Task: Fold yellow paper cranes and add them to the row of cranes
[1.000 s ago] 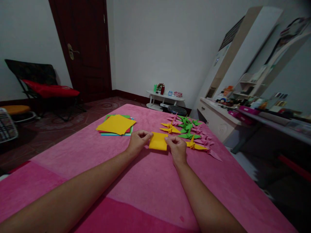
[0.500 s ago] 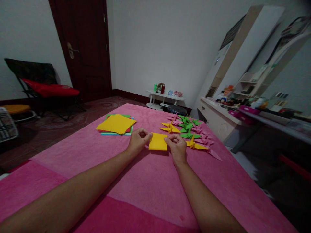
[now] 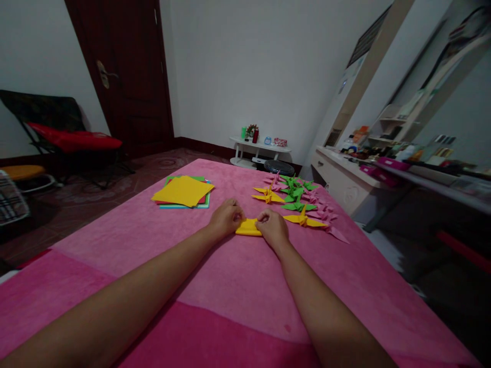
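A folded yellow paper (image 3: 248, 227) lies on the pink cloth (image 3: 238, 286) between my two hands. My left hand (image 3: 226, 218) grips its left end with curled fingers. My right hand (image 3: 273, 228) pinches its right end, fingers closed. The paper shows only as a narrow strip between the knuckles. Folded paper cranes (image 3: 297, 204) in yellow, green and pink lie just beyond my right hand.
A stack of flat coloured sheets (image 3: 183, 192) with yellow on top lies to the far left of my hands. Past the cloth's right edge stand a white cabinet (image 3: 341, 179) and a cluttered desk (image 3: 422, 171). A chair with a red cushion (image 3: 72, 140) and a dark door (image 3: 130, 76) are at the left.
My hands have drawn closer together and the yellow paper now shows as a narrower strip, folded down. The camera has tilted a little.
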Tool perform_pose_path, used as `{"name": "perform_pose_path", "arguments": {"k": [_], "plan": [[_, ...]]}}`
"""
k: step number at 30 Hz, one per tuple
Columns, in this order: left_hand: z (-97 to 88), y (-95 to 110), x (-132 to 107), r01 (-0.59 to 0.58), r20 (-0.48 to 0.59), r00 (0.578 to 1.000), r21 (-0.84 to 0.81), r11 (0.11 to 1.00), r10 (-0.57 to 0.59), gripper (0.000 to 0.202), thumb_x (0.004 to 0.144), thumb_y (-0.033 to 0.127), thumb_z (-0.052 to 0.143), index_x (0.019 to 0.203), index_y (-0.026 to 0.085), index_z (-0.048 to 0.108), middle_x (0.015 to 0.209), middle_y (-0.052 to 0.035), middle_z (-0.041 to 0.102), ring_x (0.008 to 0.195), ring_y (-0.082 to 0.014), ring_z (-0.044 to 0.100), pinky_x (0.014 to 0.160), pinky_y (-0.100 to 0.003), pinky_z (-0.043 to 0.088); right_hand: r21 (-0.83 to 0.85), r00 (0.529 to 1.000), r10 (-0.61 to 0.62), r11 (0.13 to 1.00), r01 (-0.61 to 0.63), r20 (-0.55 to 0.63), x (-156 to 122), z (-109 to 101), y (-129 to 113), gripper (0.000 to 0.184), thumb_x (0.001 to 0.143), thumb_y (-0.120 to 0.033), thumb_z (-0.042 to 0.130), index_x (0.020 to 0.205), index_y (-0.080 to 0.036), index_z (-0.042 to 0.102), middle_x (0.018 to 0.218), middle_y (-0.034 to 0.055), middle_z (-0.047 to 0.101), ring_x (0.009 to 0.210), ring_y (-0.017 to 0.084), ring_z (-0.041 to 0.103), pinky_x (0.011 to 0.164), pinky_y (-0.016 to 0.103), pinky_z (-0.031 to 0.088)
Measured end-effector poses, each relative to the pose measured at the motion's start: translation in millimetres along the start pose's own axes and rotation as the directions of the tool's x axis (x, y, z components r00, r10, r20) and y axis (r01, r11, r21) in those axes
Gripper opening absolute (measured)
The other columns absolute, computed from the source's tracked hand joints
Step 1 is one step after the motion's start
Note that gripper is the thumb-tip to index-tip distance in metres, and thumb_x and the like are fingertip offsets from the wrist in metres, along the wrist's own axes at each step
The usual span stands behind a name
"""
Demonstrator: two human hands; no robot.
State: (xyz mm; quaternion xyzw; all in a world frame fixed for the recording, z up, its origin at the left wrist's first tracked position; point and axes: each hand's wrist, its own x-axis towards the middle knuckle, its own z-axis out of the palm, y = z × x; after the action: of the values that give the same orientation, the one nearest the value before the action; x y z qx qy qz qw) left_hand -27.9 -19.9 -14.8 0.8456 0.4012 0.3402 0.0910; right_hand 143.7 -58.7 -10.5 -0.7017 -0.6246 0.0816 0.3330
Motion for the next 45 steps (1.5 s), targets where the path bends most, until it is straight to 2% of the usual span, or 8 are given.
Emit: {"name": "perform_pose_path", "arguments": {"k": [4, 7, 12, 16, 22, 34, 40, 45], "plan": [[3.6, -5, 3, -0.093, 0.079, 0.991, -0.151, 0.984, 0.106, 0.020, 0.064, 0.004, 0.050, 0.065, 0.015, 0.068, 0.074, -0.0056, 0.061, 0.075, -0.0149, 0.055, 0.071, -0.025, 0.042, 0.035, 0.999, -0.012, 0.999, 0.011, 0.031, 2, -1, 1, 0.007, 0.060, -0.019, 0.058, 0.064, -0.022, 0.062, 0.060, -0.0024, 0.063, 0.055, 0.012, 0.055, 0.047, 0.020, 0.032], [3.1, -10, 1, -0.031, 0.148, 0.986, -0.287, 0.958, 0.076, 0.024, 0.065, 0.004, 0.049, 0.071, 0.015, 0.069, 0.075, -0.0041, 0.063, 0.070, -0.0126, 0.056, 0.069, -0.023, 0.044, 0.054, 0.999, -0.018, 0.998, 0.017, 0.034, 3, 0, 2, 0.006, 0.059, -0.018, 0.059, 0.063, -0.022, 0.063, 0.059, -0.0019, 0.063, 0.054, 0.012, 0.055, 0.047, 0.020, 0.033], [-7.4, -13, -3, 0.007, 0.229, 0.968, -0.420, 0.907, 0.098, 0.015, 0.068, 0.019, 0.059, 0.077, 0.016, 0.071, 0.082, -0.0051, 0.063, 0.073, -0.0128, 0.057, 0.068, -0.022, 0.046, 0.046, 0.999, -0.027, 0.999, 0.026, 0.023, 3, 2, 3, 0.005, 0.060, -0.019, 0.059, 0.061, -0.021, 0.063, 0.060, -0.0015, 0.064, 0.054, 0.012, 0.055, 0.047, 0.020, 0.033], [-12.8, -13, -2, -0.020, 0.277, 0.949, -0.419, 0.908, 0.149, 0.020, 0.067, 0.024, 0.065, 0.084, 0.017, 0.072, 0.086, -0.0066, 0.064, 0.078, -0.0145, 0.057, 0.072, -0.023, 0.045, 0.033, 0.999, -0.028, 0.999, 0.026, 0.034, 4, 2, 4, 0.005, 0.061, -0.019, 0.058, 0.062, -0.021, 0.063, 0.061, -0.0009, 0.064, 0.054, 0.012, 0.055, 0.048, 0.020, 0.034], [-11.2, -13, -3, -0.002, 0.296, 0.947, -0.375, 0.927, 0.122, 0.026, 0.065, 0.025, 0.066, 0.090, 0.018, 0.071, 0.091, -0.0078, 0.062, 0.082, -0.0156, 0.056, 0.075, -0.025, 0.045, 0.048, 0.998, -0.035, 0.998, 0.033, 0.043, 5, 3, 6, 0.006, 0.060, -0.019, 0.057, 0.062, -0.021, 0.062, 0.060, -0.0010, 0.063, 0.053, 0.012, 0.054, 0.047, 0.020, 0.034], [-4.7, -1, -7, 0.023, 0.213, 0.977, -0.204, 0.979, 0.021, 0.041, 0.056, 0.049, 0.071, 0.085, 0.019, 0.072, 0.085, -0.0070, 0.062, 0.074, -0.0173, 0.055, 0.064, -0.025, 0.043, -0.003, 1.000, -0.002, 1.000, 0.002, 0.001, 4, 3, 3, 0.005, 0.060, -0.021, 0.058, 0.061, -0.022, 0.064, 0.060, -0.0006, 0.063, 0.052, 0.012, 0.054, 0.046, 0.021, 0.031], [-7.2, 2, -9, 0.012, 0.175, 0.984, -0.171, 0.985, 0.018, 0.048, 0.050, 0.053, 0.073, 0.085, 0.020, 0.072, 0.088, -0.0068, 0.062, 0.079, -0.0193, 0.055, 0.069, -0.026, 0.042, -0.002, 1.000, -0.008, 1.000, 0.008, -0.001, 2, 1, 2, 0.005, 0.061, -0.022, 0.058, 0.060, -0.022, 0.063, 0.059, -0.0007, 0.064, 0.054, 0.012, 0.055, 0.047, 0.021, 0.032], [-14.1, -10, -6, 0.042, 0.326, 0.942, -0.347, 0.937, 0.078, 0.044, 0.053, 0.040, 0.075, 0.093, 0.021, 0.071, 0.094, -0.0065, 0.060, 0.080, -0.0170, 0.054, 0.071, -0.025, 0.042, -0.004, 1.000, -0.017, 1.000, 0.017, 0.012, 2, 0, 2, 0.005, 0.061, -0.022, 0.058, 0.061, -0.022, 0.063, 0.061, -0.0006, 0.064, 0.054, 0.012, 0.055, 0.047, 0.021, 0.033]]}}
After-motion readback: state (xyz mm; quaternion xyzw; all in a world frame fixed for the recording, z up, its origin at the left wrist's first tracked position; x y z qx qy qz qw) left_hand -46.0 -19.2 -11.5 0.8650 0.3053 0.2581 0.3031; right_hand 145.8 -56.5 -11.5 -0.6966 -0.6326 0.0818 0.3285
